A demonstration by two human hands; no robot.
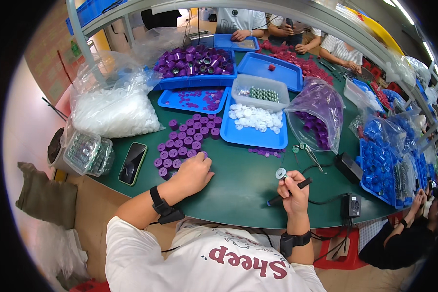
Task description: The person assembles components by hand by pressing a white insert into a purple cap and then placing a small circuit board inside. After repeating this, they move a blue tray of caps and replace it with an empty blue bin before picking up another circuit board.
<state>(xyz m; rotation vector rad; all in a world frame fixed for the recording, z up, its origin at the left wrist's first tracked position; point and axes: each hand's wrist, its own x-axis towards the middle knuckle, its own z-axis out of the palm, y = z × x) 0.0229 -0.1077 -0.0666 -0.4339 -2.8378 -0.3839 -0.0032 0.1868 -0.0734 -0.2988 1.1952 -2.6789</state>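
Note:
My left hand [193, 173] is at the near right edge of a group of round purple caps [178, 143]. Its fingers curl at one purple cap [204, 154], whose side shows past the fingertips. Further right, over the table's near edge, my right hand [295, 192] grips a black pen-shaped tool [276, 200] with a bluish tip, slanting through the fingers. A small clear, whitish disc [281, 173] stands at that hand's fingertips; exactly how it is held is hidden. Beyond lie small purple pieces [266, 153] and metal tweezers [314, 158].
A blue tray [254, 139] holds white discs and a clear box of springs [243, 92]. Behind are trays of purple parts [155, 83]. White pieces fill a bag [117, 112] at left, near a phone [133, 164]. Black boxes [351, 205] with cables stand right. Other people sit around.

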